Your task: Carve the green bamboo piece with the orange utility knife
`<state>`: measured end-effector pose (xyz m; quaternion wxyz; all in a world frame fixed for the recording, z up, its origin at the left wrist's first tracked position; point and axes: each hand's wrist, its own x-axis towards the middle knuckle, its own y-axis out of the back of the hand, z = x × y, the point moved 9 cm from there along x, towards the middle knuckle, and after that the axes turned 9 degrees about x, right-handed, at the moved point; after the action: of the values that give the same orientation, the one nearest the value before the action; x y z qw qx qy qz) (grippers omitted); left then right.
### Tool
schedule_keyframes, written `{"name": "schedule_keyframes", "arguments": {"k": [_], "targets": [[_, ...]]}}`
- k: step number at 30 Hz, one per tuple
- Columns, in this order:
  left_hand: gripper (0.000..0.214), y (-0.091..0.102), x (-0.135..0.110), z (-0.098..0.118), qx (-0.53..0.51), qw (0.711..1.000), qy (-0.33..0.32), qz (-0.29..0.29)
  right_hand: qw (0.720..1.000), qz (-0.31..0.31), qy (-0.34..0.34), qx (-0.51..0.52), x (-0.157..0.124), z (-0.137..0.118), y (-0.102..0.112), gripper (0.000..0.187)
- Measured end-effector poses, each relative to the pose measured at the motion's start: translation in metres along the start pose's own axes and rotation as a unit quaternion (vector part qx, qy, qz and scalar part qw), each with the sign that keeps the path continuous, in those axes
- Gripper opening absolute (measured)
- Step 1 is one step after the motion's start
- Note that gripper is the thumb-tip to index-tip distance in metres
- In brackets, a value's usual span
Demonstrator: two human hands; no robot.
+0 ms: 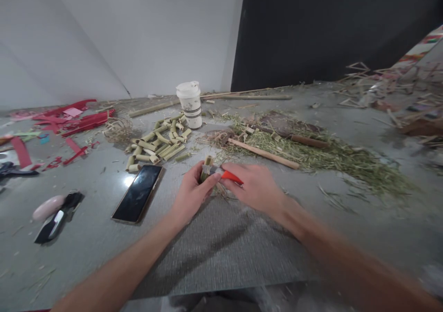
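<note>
Between both hands (221, 189), bamboo piece (206, 168) upright, top end tilted slightly away.

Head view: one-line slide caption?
Left hand holds a short bamboo piece while right hand works an orange-handled knife against it.

Grey table (221, 256), as we find it. Just left of our hands: a dark phone (137, 193). Beyond that, a heap of cut bamboo pieces (159, 142) and a lidded paper cup (189, 104). Far left: red paper scraps (72, 118). Right of our hands: green shavings (328, 157), with long sticks (263, 153) lying across them.
</note>
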<state>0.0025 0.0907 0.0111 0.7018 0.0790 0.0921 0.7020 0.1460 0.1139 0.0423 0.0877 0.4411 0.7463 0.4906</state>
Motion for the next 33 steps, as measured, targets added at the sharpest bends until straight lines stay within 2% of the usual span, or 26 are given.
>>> {"name": "schedule_keyframes", "arguments": {"k": [14, 21, 27, 33], "targets": [[0.05, 0.01, -0.002, -0.002, 0.046, 0.997, 0.034, 0.048, 0.995, 0.06, 0.002, -0.075, -0.007, -0.007, 0.007, 0.026], [0.057, 0.011, -0.004, -0.002, 0.049, 0.996, 0.038, 0.062, 0.99, 0.123, 0.001, -0.064, -0.009, -0.006, 0.017, 0.037], [0.047, 0.016, 0.002, -0.006, 0.078, 0.994, 0.038, 0.065, 0.994, 0.094, -0.004, -0.051, -0.004, 0.004, 0.01, 0.034], [0.041, 0.008, 0.002, -0.003, 0.086, 0.996, 0.018, 0.026, 0.998, 0.056, 0.015, -0.035, -0.002, 0.0, 0.003, 0.029]]}}
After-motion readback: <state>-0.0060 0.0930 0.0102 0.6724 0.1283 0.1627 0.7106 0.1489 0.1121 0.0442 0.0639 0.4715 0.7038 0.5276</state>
